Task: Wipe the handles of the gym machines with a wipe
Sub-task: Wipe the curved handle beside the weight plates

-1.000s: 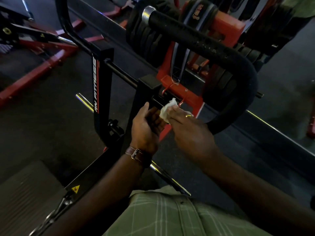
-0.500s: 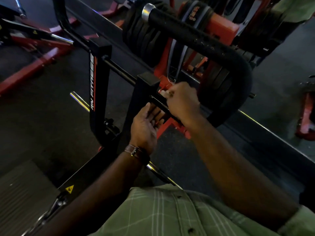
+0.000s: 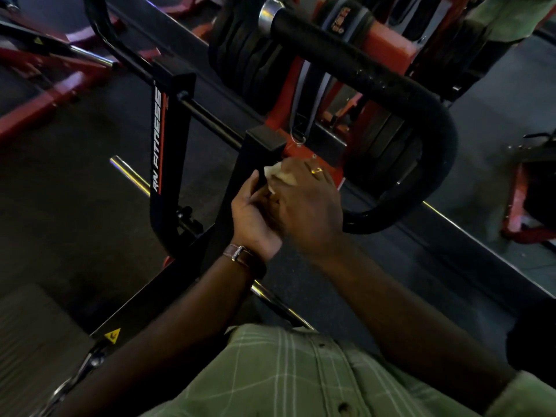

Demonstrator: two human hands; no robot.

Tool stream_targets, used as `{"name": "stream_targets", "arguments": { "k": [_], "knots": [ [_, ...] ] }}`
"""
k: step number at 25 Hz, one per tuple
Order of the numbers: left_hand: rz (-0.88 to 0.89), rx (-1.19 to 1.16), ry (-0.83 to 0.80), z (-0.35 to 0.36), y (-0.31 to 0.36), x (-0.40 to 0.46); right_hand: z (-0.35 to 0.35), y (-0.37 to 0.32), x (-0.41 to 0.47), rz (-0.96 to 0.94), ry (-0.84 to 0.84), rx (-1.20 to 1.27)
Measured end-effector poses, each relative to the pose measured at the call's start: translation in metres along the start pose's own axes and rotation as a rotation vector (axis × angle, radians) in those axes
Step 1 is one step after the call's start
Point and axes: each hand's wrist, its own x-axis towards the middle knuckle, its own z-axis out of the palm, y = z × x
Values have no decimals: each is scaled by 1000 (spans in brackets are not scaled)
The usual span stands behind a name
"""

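Wipe: crumpled white wipe [image 3: 278, 175], pinched by right hand [image 3: 307, 206] at black upright post [image 3: 240, 188] | left hand [image 3: 252, 215]: loosely curled, grip unclear | padded black curved handle [image 3: 421, 94]: apparently pending.

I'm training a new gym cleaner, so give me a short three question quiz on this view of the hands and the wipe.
1. Which hand holds the crumpled white wipe?
2. True or false: the wipe is on the long black padded curved handle.
3. Multiple choice: the left hand wears A) a glove, B) a brown leather wrist strap, C) nothing.

Key: 1. The right hand, which wears a gold ring. 2. False; it is by the black upright post. 3. B.
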Motion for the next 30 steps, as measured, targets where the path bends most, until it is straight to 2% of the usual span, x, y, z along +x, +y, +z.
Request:
{"name": "stream_targets", "arguments": {
  "k": [2,4,7,11,14,16,18,20,22,25,27,30],
  "knots": [
    [-40,-11,-43,-2,3,-1,0,0,-2,-143,1,-99],
    [-54,4,-72,-7,5,1,-8,3,-16,-193,-7,-175],
    [-46,-18,-63,-11,5,1,-16,-1,-11,-124,13,-161],
    [-35,46,-32,-11,8,-6,-9,-26,21,-69,-53,-155],
    [-17,125,-39,-13,13,-7,-10,-10,-19,27,-43,-91],
    [19,182,-29,-15,12,-6,-17,0,-59,255,117,196],
    [20,239,7,-15,9,-9,-15,-12,-83,605,235,761],
    [2,247,31,-14,9,-12,-3,-35,-86,906,253,1334],
    [6,264,47,-13,11,-16,15,-37,-78,1100,192,1708],
    [46,328,71,-15,11,-21,30,-23,-34,1262,41,2077],
    [81,333,85,-20,8,-21,44,-19,-11,1282,60,2454],
    [38,326,67,-25,9,-21,52,-16,-22,1182,171,2383]
  ]
}}
